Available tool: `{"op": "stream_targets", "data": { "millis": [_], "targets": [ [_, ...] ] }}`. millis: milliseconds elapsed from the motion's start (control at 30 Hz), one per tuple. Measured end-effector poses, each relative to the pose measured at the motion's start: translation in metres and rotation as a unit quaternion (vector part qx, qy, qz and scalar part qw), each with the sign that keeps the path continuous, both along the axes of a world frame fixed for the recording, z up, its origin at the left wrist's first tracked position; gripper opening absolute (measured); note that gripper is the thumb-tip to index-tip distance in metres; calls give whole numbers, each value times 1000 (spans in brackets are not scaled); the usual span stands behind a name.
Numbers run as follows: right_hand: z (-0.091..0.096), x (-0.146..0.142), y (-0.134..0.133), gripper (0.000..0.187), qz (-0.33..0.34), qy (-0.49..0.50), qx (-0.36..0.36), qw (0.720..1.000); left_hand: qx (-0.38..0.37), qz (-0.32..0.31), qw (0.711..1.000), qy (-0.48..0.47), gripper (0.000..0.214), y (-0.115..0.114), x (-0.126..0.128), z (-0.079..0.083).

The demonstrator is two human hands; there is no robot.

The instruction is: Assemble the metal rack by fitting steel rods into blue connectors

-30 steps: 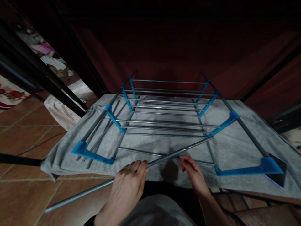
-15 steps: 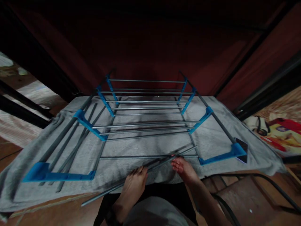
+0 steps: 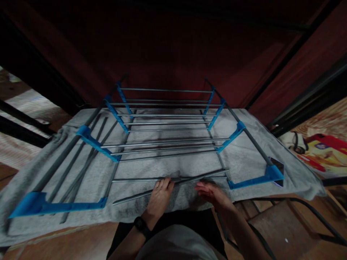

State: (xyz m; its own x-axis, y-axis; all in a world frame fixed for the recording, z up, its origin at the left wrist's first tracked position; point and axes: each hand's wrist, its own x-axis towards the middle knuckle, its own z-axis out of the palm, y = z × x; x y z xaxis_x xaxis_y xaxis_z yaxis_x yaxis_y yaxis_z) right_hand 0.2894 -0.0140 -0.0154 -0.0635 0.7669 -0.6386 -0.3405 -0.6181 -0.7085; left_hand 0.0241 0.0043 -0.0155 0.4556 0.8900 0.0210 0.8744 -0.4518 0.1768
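A rack of grey metal tubes and blue plastic brackets (image 3: 73, 206) lies on a grey cloth. One loose metal rod (image 3: 131, 198) slants across its near crossbar (image 3: 138, 180), the right end higher in view. My left hand (image 3: 159, 195), a dark watch on its wrist, is closed over the middle of that rod. To the right, my right hand (image 3: 210, 192) is just below the rod, palm partly turned up, fingers stretched out and holding nothing. Several more crossbars (image 3: 168, 141) run between the blue brackets on both sides.
Several loose tubes (image 3: 81, 171) lie at the left under the rack's side tube. A phone (image 3: 278, 169) is partly behind the right blue corner. A chair (image 3: 284, 224) stands at the lower right, and a dark red panel (image 3: 168, 54) rises behind the cloth (image 3: 249, 151).
The loose rod has shifted rightward and away from me, onto the cloth, with my left hand on it. My right hand has come off the rod and its fingers have opened.
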Motion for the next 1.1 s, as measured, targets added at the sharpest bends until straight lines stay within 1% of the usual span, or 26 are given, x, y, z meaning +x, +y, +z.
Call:
{"op": "stream_targets", "data": {
  "millis": [100,233,333,400,433,467,500,533,600,633,700,733,767,800,833,900,1000,1100],
  "targets": [
    [11,-2,1,41,11,-5,13,1000,11,18,1000,-16,44,-5,-2,-6],
    [20,-17,19,39,7,-31,64,997,2,29,998,-52,43,-10,-9,-8],
    [15,-37,40,37,24,-86,142,986,-9,46,996,-73,46,-14,-20,-5],
    [8,-54,56,33,47,-155,212,964,-7,55,993,-102,46,-15,-30,-2],
    [5,-64,64,31,63,-199,256,944,1,70,989,-127,44,-14,-36,-1],
    [2,-73,72,28,81,-246,306,916,13,98,982,-159,41,-13,-42,0],
    [0,-83,80,26,100,-290,359,881,29,138,970,-196,37,-10,-50,2],
    [-2,-93,88,26,121,-329,412,841,49,190,952,-236,34,-5,-59,3],
    [-3,-113,104,32,164,-398,493,756,86,309,898,-302,30,10,-78,4],
    [-3,-123,112,36,187,-432,517,715,99,368,867,-320,29,20,-89,4],
    [-4,-143,126,41,242,-511,527,635,109,473,813,-323,34,42,-111,3],
    [-5,-152,133,43,268,-545,518,602,107,508,795,-312,38,54,-122,2],
    [-7,-160,139,43,291,-571,505,578,107,531,784,-303,42,65,-131,1],
    [-8,-167,145,43,309,-589,493,561,106,543,779,-297,47,76,-140,-1],
    [-10,-173,149,42,322,-598,482,553,102,548,778,-291,50,85,-147,-4],
    [-14,-181,157,39,336,-604,469,549,92,545,784,-283,50,98,-157,-9],
    [-16,-185,164,34,360,-613,448,542,80,536,797,-267,39,106,-165,-17],
    [-14,-182,167,33,384,-614,433,538,84,538,801,-249,23,109,-167,-22]
  ]
}}
